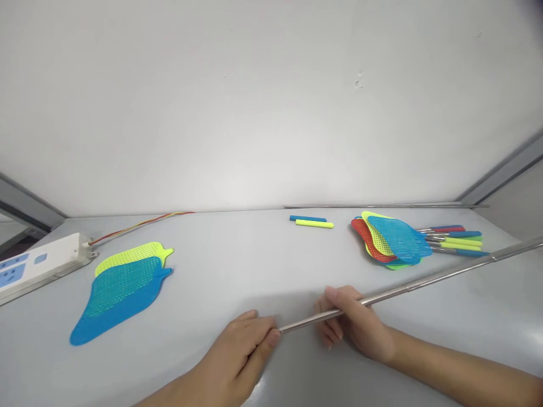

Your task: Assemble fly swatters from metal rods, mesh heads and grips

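A silver telescopic rod (445, 275) slants across the front of the table, drawn out in several sections and running off the right edge of the view. At its thin end, my left hand (241, 353) is closed, pinching the tip between thumb and fingers. My right hand (358, 325) is closed around the rod a little further along, thumb above and fingers curled below, slightly blurred. Behind the right hand lies a stack of fly swatters (396, 240) with blue, yellow, red and green mesh heads and coloured handles (462, 243).
A yellow swatter head (131, 252) lies partly under a blue swatter head (123, 291) at left. A white power strip (46, 265) with a red-yellow wire (139, 225) is beyond them. Blue (308, 218) and yellow grips (314, 224) and thin metal rods (382, 206) lie near the wall.
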Demonstrator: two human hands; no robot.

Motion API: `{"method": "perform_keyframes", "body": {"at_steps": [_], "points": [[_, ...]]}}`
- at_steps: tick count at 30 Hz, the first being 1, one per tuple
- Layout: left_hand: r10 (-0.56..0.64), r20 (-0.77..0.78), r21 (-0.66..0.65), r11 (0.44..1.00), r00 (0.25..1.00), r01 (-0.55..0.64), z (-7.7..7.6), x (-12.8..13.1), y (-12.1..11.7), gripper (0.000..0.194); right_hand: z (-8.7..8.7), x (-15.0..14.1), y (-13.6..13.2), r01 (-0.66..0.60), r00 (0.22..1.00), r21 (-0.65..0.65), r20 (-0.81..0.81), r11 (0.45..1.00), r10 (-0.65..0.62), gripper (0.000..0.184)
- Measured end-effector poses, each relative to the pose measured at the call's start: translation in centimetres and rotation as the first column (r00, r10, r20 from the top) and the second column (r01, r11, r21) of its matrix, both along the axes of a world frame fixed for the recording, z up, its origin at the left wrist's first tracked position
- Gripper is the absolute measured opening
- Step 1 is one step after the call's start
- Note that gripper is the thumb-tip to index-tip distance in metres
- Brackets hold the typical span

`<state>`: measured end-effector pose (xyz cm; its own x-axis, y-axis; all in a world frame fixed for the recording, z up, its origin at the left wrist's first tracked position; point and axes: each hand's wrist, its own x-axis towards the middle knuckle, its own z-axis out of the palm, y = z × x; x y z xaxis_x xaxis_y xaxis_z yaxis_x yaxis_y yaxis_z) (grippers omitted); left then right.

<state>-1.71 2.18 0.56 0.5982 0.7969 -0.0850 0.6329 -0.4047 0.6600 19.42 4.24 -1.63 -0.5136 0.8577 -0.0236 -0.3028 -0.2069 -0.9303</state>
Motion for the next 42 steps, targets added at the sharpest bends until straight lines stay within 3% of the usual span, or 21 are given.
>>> {"method": "perform_keyframes", "body": {"at_steps": [5,9,15,22,32,42], "points": [[-0.007,-0.019,-0.053,0.999,1.000,0.006,0.0,-0.2,0.2,0.030,0.7,0.2,-0.2,-0.081,0.986,0.116,0.157,0.990,0.062,0.053],[-0.015,-0.021,-0.076,0.997,1.000,0.013,0.2,-0.3,0.2,0.031,1.7,0.4,-0.3,-0.175,0.925,0.205,0.370,0.963,0.089,0.054],[-0.027,-0.032,-0.087,0.996,0.999,0.024,0.1,-0.3,0.3,0.031,2.0,0.5,-0.3,-0.265,0.853,0.222,0.507,0.938,0.122,0.058],[-0.020,-0.045,-0.063,0.998,0.999,0.017,0.4,-0.2,0.2,0.031,2.3,0.5,-0.4,-0.293,0.819,0.218,0.559,0.931,0.127,0.057],[-0.050,-0.057,-0.023,0.999,0.997,0.049,0.5,-0.2,0.3,0.029,3.5,0.5,-0.5,-0.361,0.700,0.186,0.701,0.914,0.134,0.052],[-0.103,-0.063,-0.038,0.994,0.993,0.101,0.3,-0.3,0.3,0.030,3.3,0.5,-0.6,-0.397,0.695,0.201,0.703,0.896,0.150,0.046]]}}
